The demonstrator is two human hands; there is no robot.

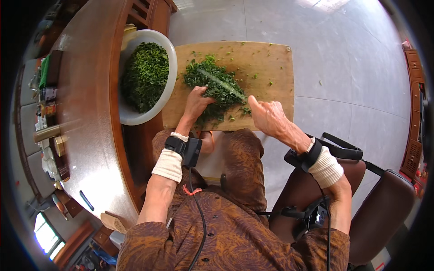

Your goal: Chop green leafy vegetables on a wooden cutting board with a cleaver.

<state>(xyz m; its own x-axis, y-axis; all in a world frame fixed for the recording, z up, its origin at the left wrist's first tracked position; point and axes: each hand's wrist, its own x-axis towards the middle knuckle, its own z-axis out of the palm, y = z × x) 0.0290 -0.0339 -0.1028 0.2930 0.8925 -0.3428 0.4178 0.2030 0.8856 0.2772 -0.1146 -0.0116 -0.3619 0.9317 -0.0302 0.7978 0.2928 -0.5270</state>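
Note:
A pile of chopped leafy greens (217, 79) lies on a wooden cutting board (271, 74) in front of my knees. My right hand (269, 113) grips a knife whose handle is hidden in the fist. The knife blade (222, 84), smeared with bits of green, slants up and left across the pile. Against the near left side of the greens, my left hand (197, 103) presses with its fingers partly buried in the leaves. Left of the board, a large white plastic basin (173, 71), tilted in view, holds a heap of finely cut greens (147, 76).
A wooden table (91, 118) with a glossy top runs along my left, bearing a dark pen-like object (86, 200). Brown padded chairs (376, 216) stand close at my right. Black cables (200, 216) hang from devices on my wrists. Grey tiles (325, 67) cover the floor.

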